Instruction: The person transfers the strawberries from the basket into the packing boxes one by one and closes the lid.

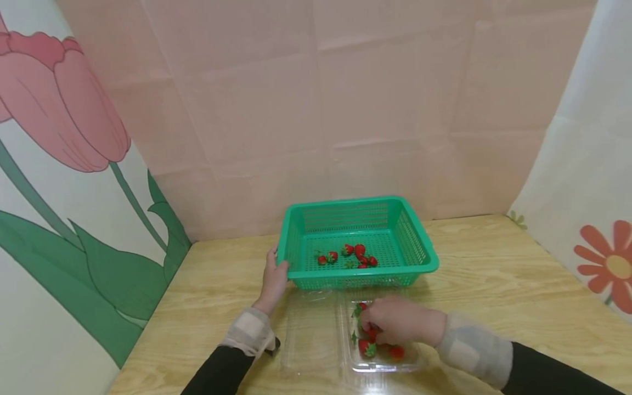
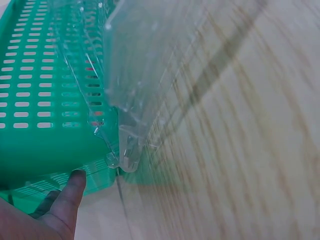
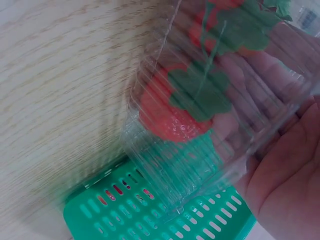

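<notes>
My left hand (image 1: 274, 280) holds the left rim of a green plastic basket (image 1: 362, 270). In the left wrist view its thumb (image 2: 70, 197) lies against the basket's corner, the other fingers largely hidden. Several small red strawberries (image 1: 348, 249) with green leaves lie on the basket floor. In front of it stands a hinged clear plastic box (image 1: 385, 368), lid (image 1: 312, 332) laid back to the left. My right hand (image 1: 395, 318) reaches down into the box and pinches a strawberry (image 1: 372, 332), partly covered by the fingers. Other strawberries (image 1: 366, 348) lie around the fingertips.
Everything stands on a light wood-grain table (image 1: 494, 285). Behind the basket rises a pink paper backdrop (image 1: 321, 109). A tulip-printed panel (image 1: 64, 109) closes off the left side, and a white flower-printed sheet (image 1: 582, 164) the right.
</notes>
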{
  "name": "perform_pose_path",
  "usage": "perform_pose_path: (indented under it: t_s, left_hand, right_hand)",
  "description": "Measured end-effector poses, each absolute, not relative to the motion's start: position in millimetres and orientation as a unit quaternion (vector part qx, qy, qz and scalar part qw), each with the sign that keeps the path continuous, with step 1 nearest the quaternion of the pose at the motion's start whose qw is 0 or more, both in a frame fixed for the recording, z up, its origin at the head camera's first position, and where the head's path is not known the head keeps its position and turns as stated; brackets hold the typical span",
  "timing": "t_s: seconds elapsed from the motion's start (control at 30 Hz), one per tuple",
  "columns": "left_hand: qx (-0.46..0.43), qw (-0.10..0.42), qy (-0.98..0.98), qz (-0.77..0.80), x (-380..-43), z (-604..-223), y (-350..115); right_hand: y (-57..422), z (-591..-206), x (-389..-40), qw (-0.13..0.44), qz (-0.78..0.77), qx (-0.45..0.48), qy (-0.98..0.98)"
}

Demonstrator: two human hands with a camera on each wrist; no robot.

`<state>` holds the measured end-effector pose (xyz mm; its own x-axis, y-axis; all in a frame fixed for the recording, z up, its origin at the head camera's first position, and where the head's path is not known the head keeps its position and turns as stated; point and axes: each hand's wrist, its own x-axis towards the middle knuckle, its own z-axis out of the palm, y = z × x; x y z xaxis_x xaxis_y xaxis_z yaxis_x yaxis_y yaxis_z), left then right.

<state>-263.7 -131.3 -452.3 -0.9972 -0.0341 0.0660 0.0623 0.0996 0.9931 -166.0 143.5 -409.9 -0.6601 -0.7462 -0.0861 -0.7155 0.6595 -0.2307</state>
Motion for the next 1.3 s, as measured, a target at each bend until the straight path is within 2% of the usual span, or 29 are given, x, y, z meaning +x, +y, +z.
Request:
perform_pose_path:
  t_s: [0.37,0.47,0.63,1.0,1.3]
  left_hand:
    - [-0.009,0.034,-0.739,-0.673,-261.3,-454.7,-132.2]
    - [-0.012,0.037,-0.741,-0.671,-261.2,-455.1,-132.5]
    - [-0.015,0.041,-0.740,-0.671,-261.6,-455.4,-132.9]
    - [-0.015,0.041,-0.740,-0.671,-261.7,-454.9,-133.1]
    - [0.003,0.043,-0.743,-0.668,-260.8,-453.3,-131.4]
  right_hand:
    - [143.5,-409.7,-166.0,0.097,-0.110,-0.408,0.901]
    - [144.2,-402.9,-166.7,0.106,-0.122,-0.402,0.901]
    - [147.3,-382.7,-172.3,0.085,-0.130,-0.412,0.898]
    - [175.2,-325.9,-208.6,0.023,-0.139,-0.394,0.908]
    - [191.9,-338.2,-240.6,0.015,-0.121,-0.369,0.921]
